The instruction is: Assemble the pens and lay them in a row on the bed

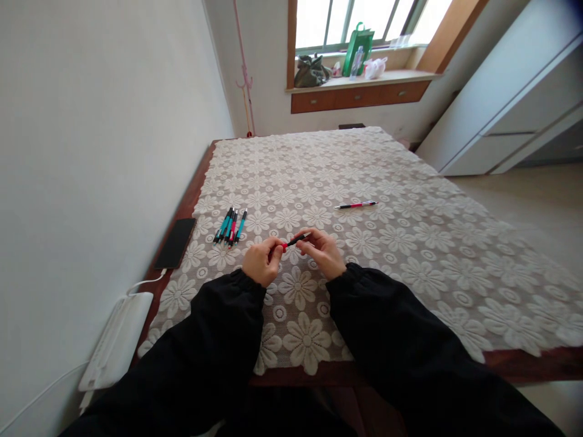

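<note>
Between my two hands is a red and black pen (295,240), lying slantwise above the tablecloth. My left hand (263,261) is closed on its red end, and the fingers cover part of the barrel. The fingers of my right hand (321,252) are closed around the black end, whose tip points up to the right. Left of my hands, several teal, red and black pens (231,226) lie together in a loose group. Another red and black pen (356,205) rests by itself farther back on the right.
A floral lace tablecloth (305,340) covers the wooden table. At the left edge lie a black phone (175,244) and a white power strip (117,340) with cables, close to the wall. Bags and a bottle (356,62) stand on the windowsill; a white cabinet (501,103) is at right.
</note>
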`<action>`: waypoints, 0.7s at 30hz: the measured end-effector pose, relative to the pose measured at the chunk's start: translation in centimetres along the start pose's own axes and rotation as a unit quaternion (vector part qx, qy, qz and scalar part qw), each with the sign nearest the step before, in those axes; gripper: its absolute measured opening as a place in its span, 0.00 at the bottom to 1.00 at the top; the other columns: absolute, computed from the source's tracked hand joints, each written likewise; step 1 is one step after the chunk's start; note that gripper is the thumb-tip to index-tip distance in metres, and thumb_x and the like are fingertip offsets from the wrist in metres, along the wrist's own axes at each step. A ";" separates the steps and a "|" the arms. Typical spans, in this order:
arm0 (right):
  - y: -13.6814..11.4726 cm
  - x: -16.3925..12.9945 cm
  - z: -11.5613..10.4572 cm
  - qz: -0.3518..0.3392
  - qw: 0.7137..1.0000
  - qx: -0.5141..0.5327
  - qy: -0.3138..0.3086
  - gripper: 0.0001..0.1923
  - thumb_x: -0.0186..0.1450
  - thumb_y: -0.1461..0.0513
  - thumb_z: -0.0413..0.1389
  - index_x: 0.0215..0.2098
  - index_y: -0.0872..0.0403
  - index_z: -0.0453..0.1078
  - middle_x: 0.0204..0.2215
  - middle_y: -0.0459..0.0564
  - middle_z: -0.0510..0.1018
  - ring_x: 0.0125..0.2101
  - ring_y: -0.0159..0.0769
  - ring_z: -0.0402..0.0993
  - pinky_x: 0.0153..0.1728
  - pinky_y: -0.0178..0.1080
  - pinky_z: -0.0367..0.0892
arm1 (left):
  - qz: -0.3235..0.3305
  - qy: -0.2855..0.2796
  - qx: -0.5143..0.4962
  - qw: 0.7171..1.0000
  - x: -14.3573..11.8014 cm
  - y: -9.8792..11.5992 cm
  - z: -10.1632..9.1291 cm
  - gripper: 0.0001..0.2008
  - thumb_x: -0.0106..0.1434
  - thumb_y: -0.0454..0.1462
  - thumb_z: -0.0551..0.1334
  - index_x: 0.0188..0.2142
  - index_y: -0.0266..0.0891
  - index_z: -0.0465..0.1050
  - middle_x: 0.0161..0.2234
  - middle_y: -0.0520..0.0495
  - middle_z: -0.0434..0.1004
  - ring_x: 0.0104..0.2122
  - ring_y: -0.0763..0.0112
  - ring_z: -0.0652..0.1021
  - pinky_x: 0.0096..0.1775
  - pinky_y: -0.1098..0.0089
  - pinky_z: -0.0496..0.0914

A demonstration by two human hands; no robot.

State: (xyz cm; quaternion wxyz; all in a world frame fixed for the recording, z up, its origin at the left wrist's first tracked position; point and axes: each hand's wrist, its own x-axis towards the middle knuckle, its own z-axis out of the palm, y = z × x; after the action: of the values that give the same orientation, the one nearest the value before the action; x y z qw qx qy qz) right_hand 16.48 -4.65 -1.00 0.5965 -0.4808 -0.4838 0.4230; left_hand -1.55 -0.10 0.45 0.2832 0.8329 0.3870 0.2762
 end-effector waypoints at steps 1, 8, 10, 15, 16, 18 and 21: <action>0.0 0.0 0.0 0.007 1.000 -0.001 -0.005 0.12 0.58 0.55 0.63 0.36 0.52 0.73 0.31 0.47 0.76 0.30 0.32 0.69 0.29 0.36 0.64 | 0.000 -0.002 0.002 1.000 0.0 0.0 0.0 0.12 0.67 0.39 0.53 0.34 0.39 0.73 0.19 0.53 0.67 0.20 0.73 0.67 0.24 0.71 0.54; -0.1 -0.1 -0.2 0.025 1.000 -0.011 -0.013 0.12 0.58 0.56 0.64 0.37 0.53 0.74 0.26 0.45 0.74 0.25 0.30 0.68 0.28 0.35 0.63 | 0.005 -0.014 0.018 1.000 0.0 -0.3 0.0 0.11 0.67 0.40 0.54 0.37 0.40 0.74 0.21 0.52 0.70 0.22 0.73 0.69 0.25 0.72 0.56; -0.2 -0.2 -0.2 0.027 0.999 -0.015 -0.012 0.12 0.57 0.56 0.64 0.37 0.54 0.74 0.25 0.45 0.74 0.25 0.30 0.68 0.28 0.35 0.62 | 0.004 -0.013 0.021 1.000 0.0 -0.3 0.1 0.11 0.66 0.40 0.54 0.37 0.40 0.74 0.22 0.52 0.71 0.22 0.73 0.70 0.25 0.72 0.56; -0.2 -0.2 -0.4 0.026 0.999 -0.035 -0.014 0.14 0.57 0.54 0.64 0.37 0.54 0.74 0.25 0.45 0.74 0.24 0.30 0.67 0.25 0.34 0.60 | -0.001 -0.012 0.028 1.000 0.0 -0.4 0.2 0.10 0.65 0.40 0.56 0.39 0.40 0.74 0.24 0.52 0.74 0.23 0.73 0.71 0.26 0.73 0.59; -0.2 -0.2 -0.5 0.027 0.999 -0.042 -0.015 0.14 0.57 0.53 0.63 0.37 0.54 0.74 0.25 0.45 0.73 0.23 0.30 0.66 0.24 0.34 0.59 | 0.000 -0.010 0.026 1.000 0.0 -0.5 0.2 0.10 0.65 0.39 0.56 0.39 0.40 0.74 0.25 0.51 0.75 0.24 0.73 0.72 0.26 0.73 0.60; -0.1 -0.1 -0.6 0.033 0.998 -0.058 -0.016 0.15 0.57 0.52 0.64 0.36 0.54 0.74 0.24 0.44 0.73 0.22 0.29 0.65 0.22 0.33 0.57 | 0.003 -0.005 0.019 1.000 0.0 -0.5 0.3 0.09 0.65 0.38 0.57 0.39 0.41 0.74 0.27 0.51 0.77 0.25 0.72 0.73 0.27 0.73 0.62; -0.3 -0.1 -0.7 0.046 0.996 -0.081 -0.005 0.17 0.57 0.48 0.63 0.31 0.54 0.72 0.21 0.44 0.72 0.19 0.29 0.63 0.19 0.33 0.54 | 0.005 -0.004 0.005 1.000 0.0 -0.5 0.3 0.08 0.64 0.38 0.58 0.40 0.41 0.75 0.30 0.50 0.79 0.27 0.72 0.75 0.29 0.73 0.65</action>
State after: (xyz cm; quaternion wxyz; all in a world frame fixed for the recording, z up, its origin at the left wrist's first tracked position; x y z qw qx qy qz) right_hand 17.12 -4.94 -0.81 0.5330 -0.5470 -0.4972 0.4117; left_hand -1.62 0.10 -0.07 0.2789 0.8374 0.3829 0.2728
